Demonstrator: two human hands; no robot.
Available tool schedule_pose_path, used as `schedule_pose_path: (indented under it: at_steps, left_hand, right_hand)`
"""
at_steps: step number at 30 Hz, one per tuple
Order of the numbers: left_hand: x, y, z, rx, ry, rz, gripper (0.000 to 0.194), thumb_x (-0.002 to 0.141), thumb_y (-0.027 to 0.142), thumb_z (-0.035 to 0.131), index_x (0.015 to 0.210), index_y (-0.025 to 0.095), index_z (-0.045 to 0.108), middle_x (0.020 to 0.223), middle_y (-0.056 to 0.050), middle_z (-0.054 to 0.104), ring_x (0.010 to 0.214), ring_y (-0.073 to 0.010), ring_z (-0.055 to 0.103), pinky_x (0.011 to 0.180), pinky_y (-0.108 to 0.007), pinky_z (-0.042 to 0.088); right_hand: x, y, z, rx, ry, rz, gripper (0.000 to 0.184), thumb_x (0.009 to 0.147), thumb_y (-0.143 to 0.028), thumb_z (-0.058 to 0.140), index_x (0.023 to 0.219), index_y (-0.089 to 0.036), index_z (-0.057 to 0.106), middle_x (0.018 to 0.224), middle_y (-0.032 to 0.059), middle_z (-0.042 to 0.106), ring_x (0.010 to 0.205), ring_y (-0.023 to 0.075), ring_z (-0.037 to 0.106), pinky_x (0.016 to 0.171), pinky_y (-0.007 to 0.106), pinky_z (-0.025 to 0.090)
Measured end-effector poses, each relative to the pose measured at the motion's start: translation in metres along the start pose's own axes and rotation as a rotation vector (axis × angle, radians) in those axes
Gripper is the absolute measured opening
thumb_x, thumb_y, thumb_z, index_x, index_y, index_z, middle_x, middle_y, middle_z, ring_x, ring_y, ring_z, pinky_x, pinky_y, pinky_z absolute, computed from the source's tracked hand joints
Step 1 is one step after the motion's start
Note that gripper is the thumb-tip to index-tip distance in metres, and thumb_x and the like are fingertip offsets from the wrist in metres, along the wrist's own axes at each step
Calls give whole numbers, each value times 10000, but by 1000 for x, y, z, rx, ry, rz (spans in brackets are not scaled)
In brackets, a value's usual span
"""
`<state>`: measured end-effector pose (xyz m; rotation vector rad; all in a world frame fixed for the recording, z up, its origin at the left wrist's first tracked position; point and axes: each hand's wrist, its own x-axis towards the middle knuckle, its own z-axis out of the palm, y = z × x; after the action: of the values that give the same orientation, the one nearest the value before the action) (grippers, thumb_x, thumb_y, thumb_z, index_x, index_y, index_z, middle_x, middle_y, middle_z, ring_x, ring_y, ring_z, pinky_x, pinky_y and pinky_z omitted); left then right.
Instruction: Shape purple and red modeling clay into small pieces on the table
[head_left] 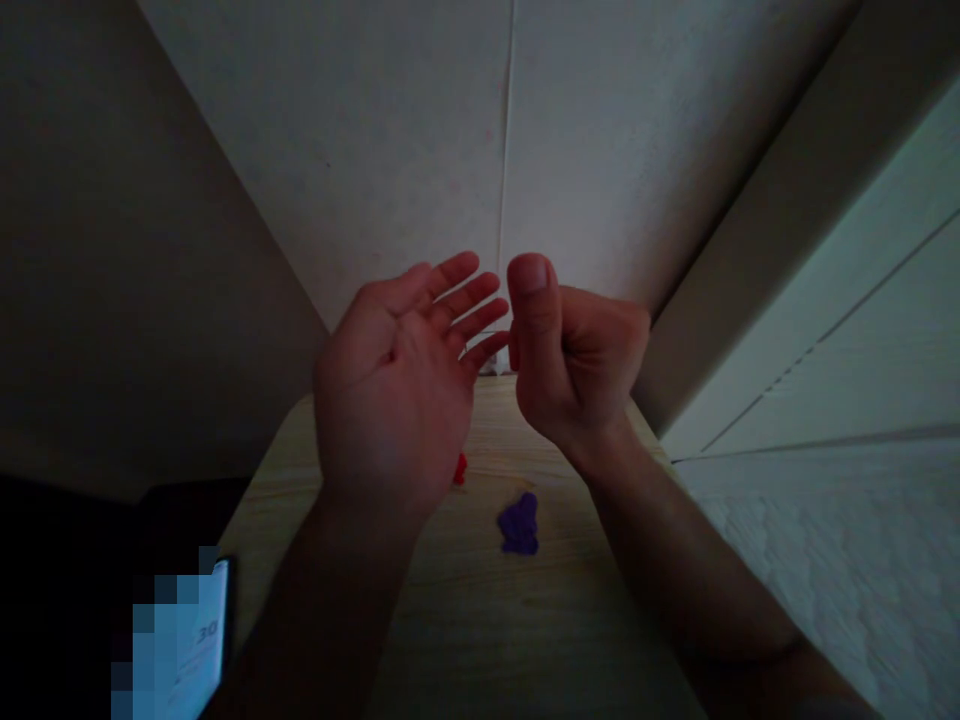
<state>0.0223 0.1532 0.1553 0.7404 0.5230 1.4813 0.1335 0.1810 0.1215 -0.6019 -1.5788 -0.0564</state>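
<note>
My left hand [397, 385] is raised over the table with its palm toward me. Its fingers stretch apart to the right, and the palm is bare. Close by on the right, my right hand [574, 350] makes a fist with the thumb pointing up; no object shows in it, though the inside of the curled fingers is hidden. The left fingertips nearly meet the right fist, and I cannot tell whether they touch. Below the hands, a small crumpled purple piece [519, 524] lies on the wooden table [480, 620]. A small red piece [460, 469] peeks out from behind my left wrist.
At the lower left is a phone [202, 640] with a lit screen, partly pixelated. A pale wall [420, 150] with a thin cable rises behind the table. A white panelled surface [847, 330] stands on the right, above a quilted pale cover [840, 530]. The light is dim.
</note>
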Motion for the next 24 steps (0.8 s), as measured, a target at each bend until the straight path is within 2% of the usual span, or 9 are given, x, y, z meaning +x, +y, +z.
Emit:
schedule_pose_path:
  at_steps: [2, 4, 7, 9, 12, 16, 21, 24]
  left_hand:
    - [-1, -4, 0, 25, -39, 11, 281, 970, 235, 429, 802, 184, 648, 863, -61, 683, 941, -200, 682, 850, -325, 542]
    - [-2, -8, 0, 65, -62, 15, 295, 956, 207, 438, 773, 182, 668, 848, -59, 707, 941, -197, 693, 856, -315, 549]
    - [-1, -13, -1, 115, -118, -33, 343, 972, 301, 424, 825, 191, 713, 806, -65, 715, 1023, -237, 713, 883, -340, 572]
    - [-1, -14, -2, 119, -143, -71, 367, 969, 382, 420, 880, 198, 726, 766, -68, 694, 1077, -275, 715, 893, -377, 591]
    - [0, -16, -2, 131, -119, -80, 364, 937, 431, 446, 915, 184, 713, 762, -79, 673, 1130, -324, 705, 914, -436, 603]
    - [2, -20, -4, 196, -79, -23, 344, 912, 439, 471, 859, 171, 680, 803, -99, 690, 1197, -364, 673, 942, -486, 598]
    - [5, -30, -12, 190, -120, 117, 354, 908, 428, 495, 722, 169, 648, 837, -131, 732, 1229, -352, 649, 997, -453, 574]
    - [7, -34, -14, 198, -79, 203, 360, 890, 409, 517, 676, 160, 663, 725, -119, 704, 1171, -332, 676, 995, -425, 569]
  right_hand:
    - [-1, -2, 1, 27, -75, 68, 507, 1060, -324, 490, 573, -218, 582, 522, -43, 573, 448, 86, 505, 485, 251, 404]
    - [-2, -2, 2, 47, -100, 66, 499, 1039, -324, 525, 556, -205, 564, 510, -36, 555, 455, 91, 503, 461, 263, 358]
    - [-4, -4, 5, 60, -101, 19, 503, 1008, -248, 545, 511, -196, 491, 453, -55, 463, 396, 71, 380, 441, 285, 263]
    - [-4, -6, 7, 47, -130, 13, 509, 1004, -215, 523, 500, -200, 458, 442, -60, 446, 383, 71, 336, 442, 299, 245]
    - [-5, -10, 7, 16, -221, 31, 512, 1016, -226, 491, 505, -207, 475, 471, -44, 503, 423, 84, 429, 454, 291, 307]
    - [-6, -13, 7, 3, -362, 60, 528, 1045, -274, 413, 532, -213, 521, 535, -15, 560, 519, 101, 541, 492, 267, 398]
    - [-9, -17, 12, -32, -355, 93, 527, 1045, -328, 386, 555, -227, 550, 561, 4, 574, 541, 125, 554, 507, 293, 400]
    - [-12, -17, 17, -4, -316, 98, 537, 1040, -320, 404, 538, -223, 567, 529, -3, 562, 535, 132, 560, 550, 306, 429]
